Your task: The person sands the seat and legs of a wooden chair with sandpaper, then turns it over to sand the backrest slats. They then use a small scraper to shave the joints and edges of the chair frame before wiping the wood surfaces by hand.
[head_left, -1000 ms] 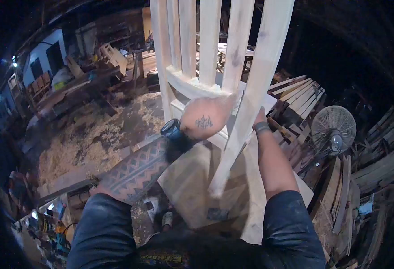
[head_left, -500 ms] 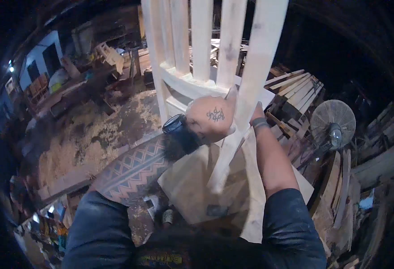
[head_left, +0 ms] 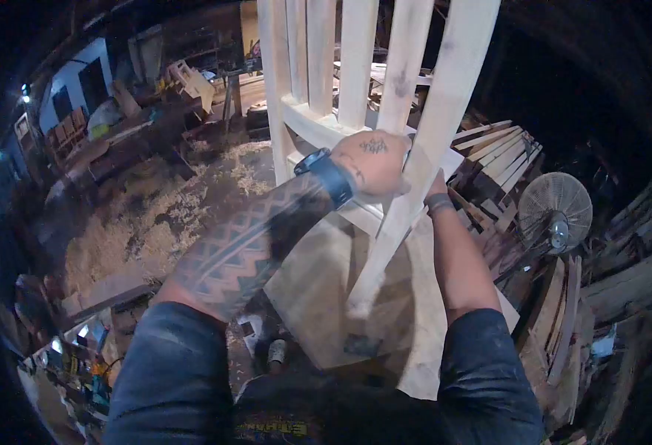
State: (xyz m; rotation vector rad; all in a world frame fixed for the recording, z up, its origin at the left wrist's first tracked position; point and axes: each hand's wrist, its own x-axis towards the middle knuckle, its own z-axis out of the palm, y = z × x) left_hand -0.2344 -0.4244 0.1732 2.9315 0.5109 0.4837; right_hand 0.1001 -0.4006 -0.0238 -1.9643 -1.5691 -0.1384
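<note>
A pale, unpainted wooden chair (head_left: 459, 67) with upright back slats stands tilted before me. My left hand (head_left: 376, 163), with a dark watch on its wrist, is closed low on the backrest, between the curved lower rail (head_left: 315, 130) and the right-hand post. Its fingertips are turned away, so whatever lies under them is hidden. Behind that same post is my right hand (head_left: 438, 185); the post covers most of it and its fingers do not show. Below both hands is the wide, flat wooden seat (head_left: 318, 289).
A standing fan (head_left: 555, 215) is on the right, near stacked boards (head_left: 500, 152) and leaning planks (head_left: 552, 319). Wood shavings (head_left: 140, 237) cover the floor at left. Farther back on the left is a workbench piled with wooden parts (head_left: 192, 85).
My left hand has moved up and away from me along the backrest, and its forearm reaches farther forward. The right hand stays behind the post. The whole view has shifted slightly.
</note>
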